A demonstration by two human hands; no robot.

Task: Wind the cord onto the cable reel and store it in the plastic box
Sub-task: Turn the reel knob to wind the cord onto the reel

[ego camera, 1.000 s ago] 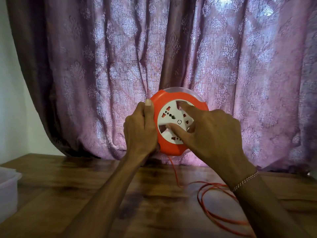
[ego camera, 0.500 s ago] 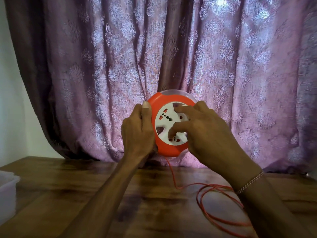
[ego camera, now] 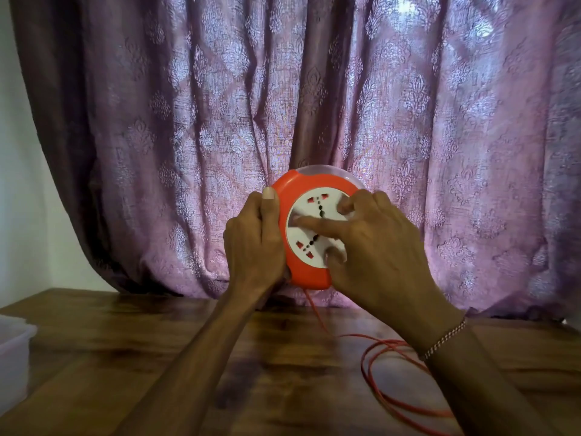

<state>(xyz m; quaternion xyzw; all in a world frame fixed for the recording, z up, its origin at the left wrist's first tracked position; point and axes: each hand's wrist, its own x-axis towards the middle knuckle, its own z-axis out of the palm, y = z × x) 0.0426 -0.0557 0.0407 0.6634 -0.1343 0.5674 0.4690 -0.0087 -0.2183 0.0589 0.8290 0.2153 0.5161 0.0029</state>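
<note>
I hold a round orange cable reel (ego camera: 306,272) upright above the wooden table (ego camera: 125,357), in front of the curtain. Its white socket face (ego camera: 309,229) points at me. My left hand (ego camera: 253,243) grips the reel's left rim, thumb on the front edge. My right hand (ego camera: 374,247) lies over the white face with fingers spread and pressed on it; the fingertips look blurred. A thin orange cord (ego camera: 317,313) drops from the reel's underside and lies in loose loops (ego camera: 377,382) on the table at the right. A translucent plastic box (ego camera: 12,350) stands at the left edge.
A purple patterned curtain (ego camera: 314,105) hangs right behind the reel down to the table's back edge. A pale wall (ego camera: 19,184) shows at the left. A bracelet sits on my right wrist (ego camera: 445,339).
My right hand's fingers have shifted around the white face, which has turned. The cord's loops on the table have shifted slightly. My left hand keeps the same hold.
</note>
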